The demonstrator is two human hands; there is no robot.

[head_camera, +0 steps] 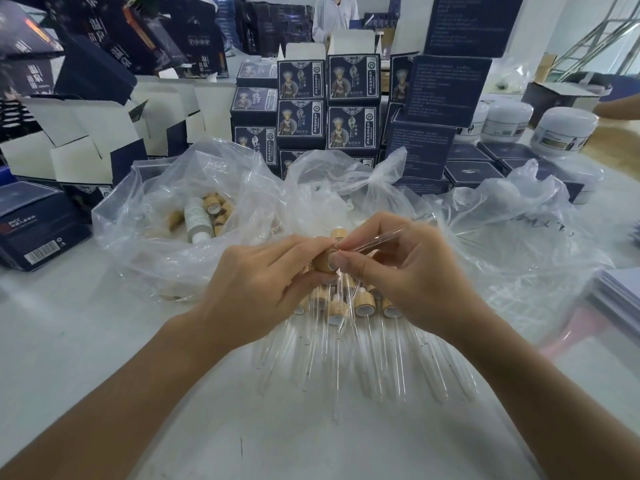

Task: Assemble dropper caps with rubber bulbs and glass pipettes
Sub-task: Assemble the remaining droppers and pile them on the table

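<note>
Wooden cylindrical dropper cap [325,260] sits pinched in the left hand [263,282], open end turned rightward so the right hand [401,271], gripping a clear glass pipette [384,237], can seat it.

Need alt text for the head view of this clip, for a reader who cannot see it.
Over a white table, the left hand grips a wooden cap while the right hand pinches a glass pipette at its opening. Finished droppers lie below the hands; a plastic bag of loose caps and stacked dark boxes sit behind.
</note>
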